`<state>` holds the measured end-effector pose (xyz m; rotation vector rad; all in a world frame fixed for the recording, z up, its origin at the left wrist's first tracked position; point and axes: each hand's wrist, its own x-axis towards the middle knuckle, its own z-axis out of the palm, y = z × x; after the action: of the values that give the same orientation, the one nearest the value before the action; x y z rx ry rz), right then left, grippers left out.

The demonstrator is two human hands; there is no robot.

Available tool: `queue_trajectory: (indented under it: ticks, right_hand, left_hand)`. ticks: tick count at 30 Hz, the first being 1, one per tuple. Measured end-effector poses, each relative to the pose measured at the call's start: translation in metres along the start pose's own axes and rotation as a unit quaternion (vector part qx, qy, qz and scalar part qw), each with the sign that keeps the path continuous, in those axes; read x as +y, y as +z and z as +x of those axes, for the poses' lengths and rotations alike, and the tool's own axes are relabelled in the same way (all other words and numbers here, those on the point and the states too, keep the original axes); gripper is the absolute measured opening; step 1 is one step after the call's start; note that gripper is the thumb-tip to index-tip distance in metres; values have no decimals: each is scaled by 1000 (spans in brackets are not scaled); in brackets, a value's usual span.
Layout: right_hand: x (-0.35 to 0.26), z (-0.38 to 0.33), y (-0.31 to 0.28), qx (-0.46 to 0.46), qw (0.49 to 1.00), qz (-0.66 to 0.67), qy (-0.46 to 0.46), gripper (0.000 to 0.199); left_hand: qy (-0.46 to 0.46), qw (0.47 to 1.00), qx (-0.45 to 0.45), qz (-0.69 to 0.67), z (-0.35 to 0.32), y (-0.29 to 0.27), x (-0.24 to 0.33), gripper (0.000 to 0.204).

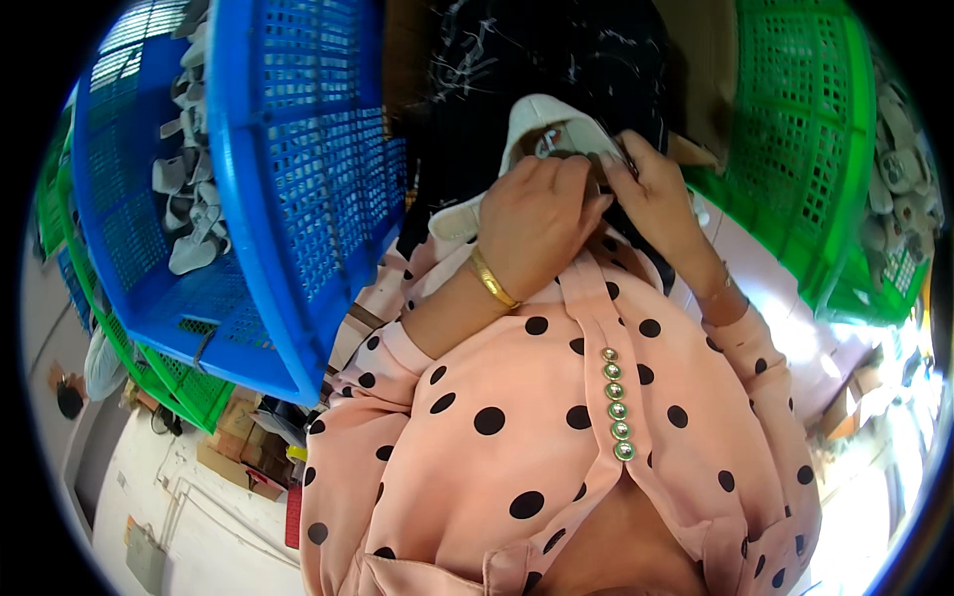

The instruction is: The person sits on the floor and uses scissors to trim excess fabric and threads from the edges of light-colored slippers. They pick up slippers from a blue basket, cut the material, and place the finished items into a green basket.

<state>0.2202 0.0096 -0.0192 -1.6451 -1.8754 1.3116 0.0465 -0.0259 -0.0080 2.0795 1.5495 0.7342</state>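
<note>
In front of my body is a white shoe upper (550,111), its opening facing up and a small grey-white piece showing inside. A pale flap (455,221) of it sticks out at the left. My left hand (542,219), wearing a gold bangle at the wrist, is closed round the near part of the upper. At its right edge my right hand (661,189) is pinched closed. Something thin and dark shows between thumb and forefinger there; I cannot make out what it is. My left fingers hide the middle of the upper.
Beyond the upper lies dark cloth (556,50) strewn with loose white threads. A blue crate (263,368) stands close on the left, with several white shoe uppers (194,214) behind its near wall. On the right is a green crate (795,129), with more pale uppers (899,169) beyond.
</note>
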Motion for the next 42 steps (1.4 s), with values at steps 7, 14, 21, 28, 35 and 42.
queue_trajectory:
  ticks: [7,14,21,28,35,42]
  right_hand:
    - [-20,-12,-11,-43,997,33,-46,14]
    - [-12,0,-49,28,976,210,59,21]
    - [-58,9,-178,511,841,3,-179,51]
    - [-98,71,-90,239,840,488,-2,54]
    - [-70,100,-23,258,920,283,90,44]
    - [-42,114,-19,258,927,241,125,28]
  left_hand:
    - [-79,984,-105,-123,12,-22,-2,19]
    - [-74,914,51,-395,-9,-141,15,5]
    - [-220,946,224,83,-57,-281,-57,14]
    - [-446,819,-202,299,-140,-304,-309,35]
    - [-521,737,-161,399,-160,-257,-442,42]
    - [-599,670,-109,426,-157,-241,-478,33]
